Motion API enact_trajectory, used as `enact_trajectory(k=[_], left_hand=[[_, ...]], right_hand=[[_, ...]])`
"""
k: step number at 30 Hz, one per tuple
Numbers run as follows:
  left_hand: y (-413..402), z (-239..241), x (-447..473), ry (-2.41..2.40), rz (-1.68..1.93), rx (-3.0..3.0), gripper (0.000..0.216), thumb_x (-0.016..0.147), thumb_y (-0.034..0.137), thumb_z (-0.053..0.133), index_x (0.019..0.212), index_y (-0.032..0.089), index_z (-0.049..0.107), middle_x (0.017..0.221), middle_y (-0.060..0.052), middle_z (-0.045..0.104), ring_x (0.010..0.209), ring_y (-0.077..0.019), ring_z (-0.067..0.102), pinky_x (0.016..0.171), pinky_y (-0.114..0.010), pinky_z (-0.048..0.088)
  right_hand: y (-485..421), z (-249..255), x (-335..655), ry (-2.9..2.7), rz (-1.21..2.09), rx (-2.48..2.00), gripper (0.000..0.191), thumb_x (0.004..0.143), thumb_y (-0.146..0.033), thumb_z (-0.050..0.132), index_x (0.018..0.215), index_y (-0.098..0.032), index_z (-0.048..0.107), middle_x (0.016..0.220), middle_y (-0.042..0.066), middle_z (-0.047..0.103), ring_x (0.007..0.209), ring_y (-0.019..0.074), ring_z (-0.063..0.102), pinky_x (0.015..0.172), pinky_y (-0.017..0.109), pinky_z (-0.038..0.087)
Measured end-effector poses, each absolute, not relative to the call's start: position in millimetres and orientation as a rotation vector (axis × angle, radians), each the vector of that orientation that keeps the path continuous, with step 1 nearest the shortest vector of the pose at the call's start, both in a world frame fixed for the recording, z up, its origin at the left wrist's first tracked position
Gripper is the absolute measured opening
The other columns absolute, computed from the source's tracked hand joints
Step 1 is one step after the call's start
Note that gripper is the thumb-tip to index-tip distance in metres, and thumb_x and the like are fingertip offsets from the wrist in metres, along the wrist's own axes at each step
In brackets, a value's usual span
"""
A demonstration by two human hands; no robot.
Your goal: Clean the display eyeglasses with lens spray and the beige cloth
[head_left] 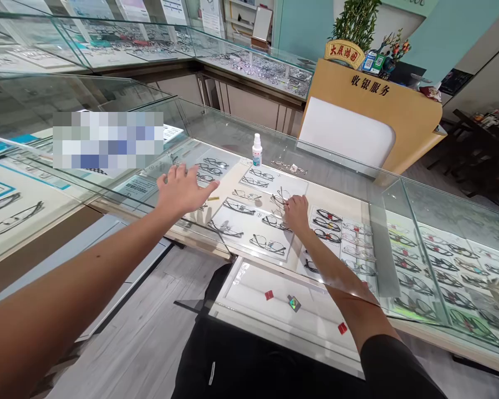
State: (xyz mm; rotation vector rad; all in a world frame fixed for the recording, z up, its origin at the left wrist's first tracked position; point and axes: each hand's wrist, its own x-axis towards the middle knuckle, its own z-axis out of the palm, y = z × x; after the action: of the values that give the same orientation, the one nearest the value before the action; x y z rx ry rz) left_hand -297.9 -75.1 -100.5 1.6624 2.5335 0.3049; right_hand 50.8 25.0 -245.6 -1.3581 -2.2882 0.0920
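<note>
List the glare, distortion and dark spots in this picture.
Head view, lower left: lens stretch swells the left forearm; head view, upper left: a pixelated block hides detail; head view, middle: faint reflections on the glass case; head view, far right: dark furniture sinks into shadow.

Eyeglasses point(268, 244) lay inside the glass display case point(332, 193), a bottle point(256, 151) standing toward its far edge. A drawer point(241, 288) jutted out below, on the near side. Beyond, a cashier counter point(405, 119) bearing a plant point(355, 23) stood right of the showcases point(253, 105).
</note>
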Motion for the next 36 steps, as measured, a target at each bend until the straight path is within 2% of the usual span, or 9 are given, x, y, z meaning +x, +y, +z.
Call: enact_trajectory(k=[3, 9, 12, 18, 25, 29, 32, 36], left_hand=[[-76, -101, -299, 2.535, 0.299, 1.666, 0.113, 0.097, 0.092, 0.025, 0.179, 0.016, 0.035, 0.190, -0.019, 0.020, 0.177, -0.0451, 0.015, 0.141, -0.068, 0.017], [-76, -104, -301, 2.544, 0.326, 1.664, 0.111, 0.096, 0.092, 0.027, 0.179, 0.019, 0.038, 0.189, -0.017, 0.024, 0.176, -0.0461, 0.018, 0.140, -0.069, 0.018], [-76, -106, -303, 2.545, 0.328, 1.666, 0.112, 0.096, 0.093, 0.027, 0.179, 0.018, 0.039, 0.189, -0.018, 0.023, 0.176, -0.0455, 0.017, 0.140, -0.069, 0.019], [-77, -107, -302, 2.549, 0.346, 1.666, 0.112, 0.097, 0.092, 0.027, 0.178, 0.016, 0.039, 0.189, -0.019, 0.024, 0.176, -0.0462, 0.018, 0.140, -0.070, 0.019], [-78, -104, -301, 2.552, 0.350, 1.647, 0.108, 0.097, 0.091, 0.032, 0.179, 0.021, 0.038, 0.189, -0.015, 0.026, 0.176, -0.0461, 0.018, 0.141, -0.069, 0.019], [-78, -103, -301, 2.547, 0.346, 1.647, 0.107, 0.097, 0.090, 0.034, 0.179, 0.020, 0.040, 0.189, -0.016, 0.024, 0.176, -0.0449, 0.017, 0.141, -0.069, 0.018], [-79, -102, -300, 2.547, 0.324, 1.643, 0.109, 0.098, 0.090, 0.030, 0.179, 0.017, 0.039, 0.190, -0.018, 0.022, 0.177, -0.0440, 0.016, 0.141, -0.069, 0.018], [-79, -100, -298, 2.552, 0.317, 1.644, 0.109, 0.098, 0.091, 0.027, 0.178, 0.018, 0.039, 0.189, -0.019, 0.023, 0.177, -0.0429, 0.017, 0.141, -0.069, 0.017]], right_hand=[[50, -247, 46, -2.425, 0.009, -1.331, 0.031, 0.111, -0.022, 0.045, 0.113, -0.017, 0.075, 0.127, 0.018, 0.072, 0.134, 0.0322, 0.059, 0.143, 0.058, 0.022], [76, -269, 34, -2.630, -0.100, -1.340, 0.037, 0.099, -0.010, 0.050, 0.123, -0.008, 0.078, 0.139, 0.025, 0.071, 0.144, 0.0342, 0.056, 0.144, 0.058, 0.018], [80, -277, 31, -2.694, -0.120, -1.355, 0.039, 0.098, -0.010, 0.050, 0.125, -0.007, 0.078, 0.141, 0.026, 0.071, 0.145, 0.0344, 0.056, 0.144, 0.059, 0.017], [77, -278, 29, -2.740, -0.107, -1.370, 0.039, 0.101, -0.016, 0.049, 0.123, -0.011, 0.080, 0.137, 0.024, 0.074, 0.142, 0.0354, 0.059, 0.144, 0.062, 0.011], [83, -264, 37, -2.717, -0.053, -1.376, 0.038, 0.103, -0.017, 0.046, 0.116, -0.014, 0.082, 0.137, 0.024, 0.075, 0.141, 0.0384, 0.060, 0.141, 0.070, 0.014], [91, -258, 38, -2.743, 0.005, -1.360, 0.037, 0.105, -0.021, 0.046, 0.105, -0.017, 0.082, 0.129, 0.021, 0.077, 0.136, 0.0359, 0.062, 0.141, 0.067, 0.016], [95, -257, 36, -2.732, 0.022, -1.396, 0.033, 0.104, -0.024, 0.048, 0.104, -0.017, 0.081, 0.134, 0.021, 0.075, 0.137, 0.0355, 0.060, 0.141, 0.067, 0.014], [95, -260, 34, -2.738, 0.032, -1.431, 0.029, 0.102, -0.020, 0.052, 0.100, -0.017, 0.080, 0.134, 0.020, 0.075, 0.136, 0.0351, 0.060, 0.141, 0.066, 0.012]])
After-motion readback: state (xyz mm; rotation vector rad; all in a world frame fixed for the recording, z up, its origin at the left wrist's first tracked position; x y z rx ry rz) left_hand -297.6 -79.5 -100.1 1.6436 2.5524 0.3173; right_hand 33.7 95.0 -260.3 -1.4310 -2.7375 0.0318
